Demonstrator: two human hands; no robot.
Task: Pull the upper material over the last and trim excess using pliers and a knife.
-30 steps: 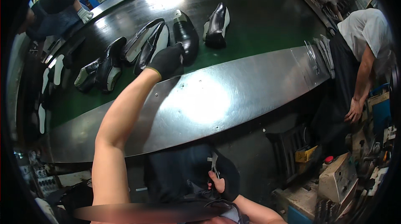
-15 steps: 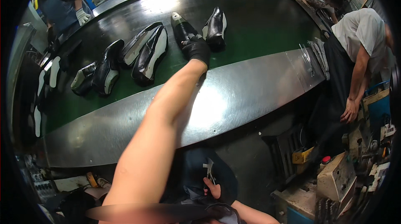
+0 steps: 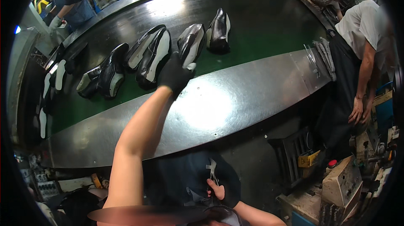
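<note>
My left hand [image 3: 176, 75], in a black glove, reaches over the near metal edge of the belt. Its fingers and thumb close round the near end of a black leather shoe [image 3: 192, 40], whose pale sole faces right. To the right of that shoe stands another black shoe [image 3: 219, 32]; to its left lies a pair of black shoes [image 3: 155, 55], close to my wrist. Low in the view, by my dark trousers, my right hand [image 3: 218, 190] is closed on a slim metal hand tool [image 3: 212, 168]. The tool's exact kind is hard to make out.
More black shoes [image 3: 111, 74] lie farther left on the dark green belt [image 3: 261, 28], with pale sole pieces [image 3: 60, 74] at its left end. A metal ledge [image 3: 252, 87] borders it. Co-workers [image 3: 357, 36] stand right and far left. A control box [image 3: 341, 181] stands lower right.
My left hand has drawn back toward me and left. The shoe in it has turned from toe cap up to pale sole facing right. My right hand stays put.
</note>
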